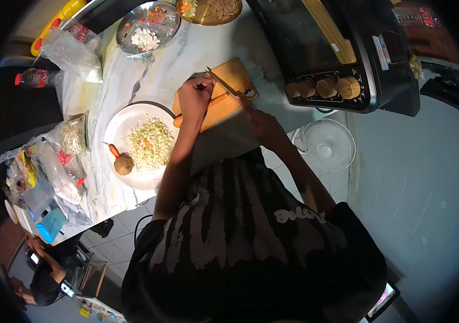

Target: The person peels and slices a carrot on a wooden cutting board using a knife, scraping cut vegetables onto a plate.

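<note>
On the wooden cutting board my left hand is closed, its fingers bent around something small that I cannot make out. My right hand grips a knife, whose blade reaches over the board towards my left fingertips. A carrot lies on the board by my left hand. Small pieces sit near the board's right edge. Left of the board, a white plate holds a heap of chopped pale vegetable, a red chili and a round brown potato.
Metal trays of cut food stand at the back. A black oven is at the right, above a wire basket. Bottles and plastic bags line the left side. Another person is at lower left.
</note>
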Demonstrator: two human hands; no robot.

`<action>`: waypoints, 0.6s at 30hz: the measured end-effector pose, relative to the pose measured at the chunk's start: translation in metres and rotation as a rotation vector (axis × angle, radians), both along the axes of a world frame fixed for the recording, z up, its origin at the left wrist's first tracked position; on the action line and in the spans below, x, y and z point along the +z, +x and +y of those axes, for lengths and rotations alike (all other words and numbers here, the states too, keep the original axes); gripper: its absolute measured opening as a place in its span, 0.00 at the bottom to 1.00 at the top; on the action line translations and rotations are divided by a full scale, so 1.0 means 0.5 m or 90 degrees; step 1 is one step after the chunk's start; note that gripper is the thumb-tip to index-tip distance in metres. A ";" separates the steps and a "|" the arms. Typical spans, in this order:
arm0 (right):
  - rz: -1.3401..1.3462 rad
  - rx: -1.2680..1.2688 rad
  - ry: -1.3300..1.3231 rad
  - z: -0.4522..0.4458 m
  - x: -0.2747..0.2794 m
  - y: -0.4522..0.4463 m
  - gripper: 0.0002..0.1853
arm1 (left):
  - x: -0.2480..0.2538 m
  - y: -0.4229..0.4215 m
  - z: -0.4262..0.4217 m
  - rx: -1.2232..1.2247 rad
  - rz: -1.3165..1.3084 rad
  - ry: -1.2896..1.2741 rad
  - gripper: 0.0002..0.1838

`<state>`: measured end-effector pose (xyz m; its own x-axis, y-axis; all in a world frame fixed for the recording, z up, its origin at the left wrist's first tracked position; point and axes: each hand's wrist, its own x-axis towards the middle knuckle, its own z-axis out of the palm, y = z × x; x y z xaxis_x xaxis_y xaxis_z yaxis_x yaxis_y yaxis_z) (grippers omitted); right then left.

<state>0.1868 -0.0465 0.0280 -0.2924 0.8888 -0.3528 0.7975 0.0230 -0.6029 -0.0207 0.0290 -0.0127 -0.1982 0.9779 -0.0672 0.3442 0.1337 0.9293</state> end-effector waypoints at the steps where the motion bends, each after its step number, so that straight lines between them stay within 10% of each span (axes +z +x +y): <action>1: 0.003 0.013 0.026 -0.001 -0.004 0.004 0.32 | 0.003 -0.001 0.000 -0.002 -0.012 -0.034 0.05; 18: 0.013 0.036 -0.045 0.017 0.011 0.024 0.33 | -0.009 -0.005 0.002 0.001 -0.034 -0.070 0.06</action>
